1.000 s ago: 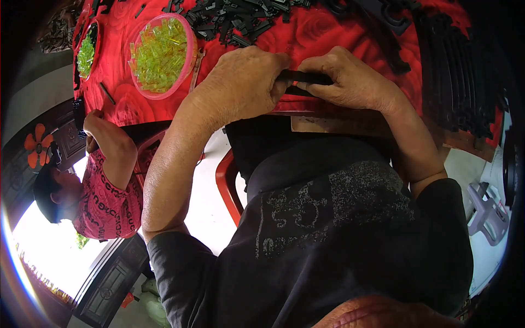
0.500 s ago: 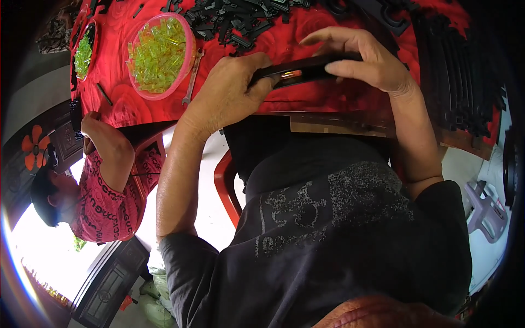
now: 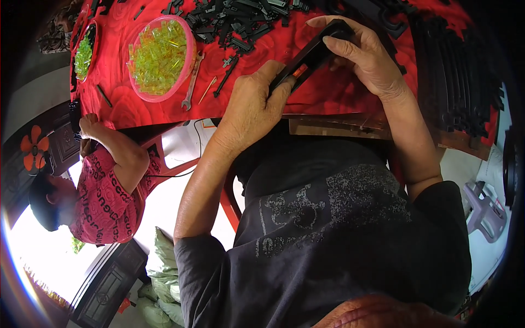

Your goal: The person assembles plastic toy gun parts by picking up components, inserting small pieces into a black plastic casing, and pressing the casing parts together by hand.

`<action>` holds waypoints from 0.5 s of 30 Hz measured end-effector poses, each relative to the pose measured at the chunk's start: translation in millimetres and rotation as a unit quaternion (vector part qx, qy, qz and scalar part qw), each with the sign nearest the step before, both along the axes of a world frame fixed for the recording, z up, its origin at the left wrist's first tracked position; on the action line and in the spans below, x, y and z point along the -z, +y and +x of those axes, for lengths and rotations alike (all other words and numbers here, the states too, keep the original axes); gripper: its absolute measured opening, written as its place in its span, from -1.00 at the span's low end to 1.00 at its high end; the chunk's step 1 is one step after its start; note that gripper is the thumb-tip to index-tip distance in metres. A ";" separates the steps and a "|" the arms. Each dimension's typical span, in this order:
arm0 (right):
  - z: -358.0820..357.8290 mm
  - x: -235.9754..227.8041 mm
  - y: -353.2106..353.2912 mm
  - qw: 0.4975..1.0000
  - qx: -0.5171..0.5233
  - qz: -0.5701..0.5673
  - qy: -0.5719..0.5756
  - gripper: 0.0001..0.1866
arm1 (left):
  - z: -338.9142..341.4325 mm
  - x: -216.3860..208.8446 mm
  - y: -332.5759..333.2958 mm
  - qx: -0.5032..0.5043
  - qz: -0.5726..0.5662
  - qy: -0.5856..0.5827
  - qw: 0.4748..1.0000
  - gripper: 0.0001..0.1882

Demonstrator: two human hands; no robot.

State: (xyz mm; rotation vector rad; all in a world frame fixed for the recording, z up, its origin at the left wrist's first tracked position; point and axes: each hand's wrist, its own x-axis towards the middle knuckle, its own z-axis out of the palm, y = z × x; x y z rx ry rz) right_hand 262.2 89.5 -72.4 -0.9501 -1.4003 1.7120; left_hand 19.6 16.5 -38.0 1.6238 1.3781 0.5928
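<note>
The long black part (image 3: pixel 313 50) has swung from nearly level to a steep slant, its far end lifting away from the wearer, so the work looks to be on this one piece, with its orange insert (image 3: pixel 300 70) in sight. It spans the gap between the hands: the left hand (image 3: pixel 252 106) pinches the near end, thumb against fingers; the right hand (image 3: pixel 372 60) cradles the far end, thumb across it, fingers loosely curved. A thin black rod (image 3: pixel 226 76) now shows left of the left hand.

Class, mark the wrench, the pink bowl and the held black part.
Wrench (image 3: pixel 193 80): head view, middle of its handle.
Pink bowl (image 3: pixel 192 51): head view, its right rim.
Black part (image 3: pixel 307 53): head view, its middle.
</note>
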 end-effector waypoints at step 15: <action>0.5 -2.7 -1.3 1.000 0.003 -0.006 -0.029 -0.67 | 13.1 -6.0 -1.7 -0.023 -0.040 0.001 0.999 -0.85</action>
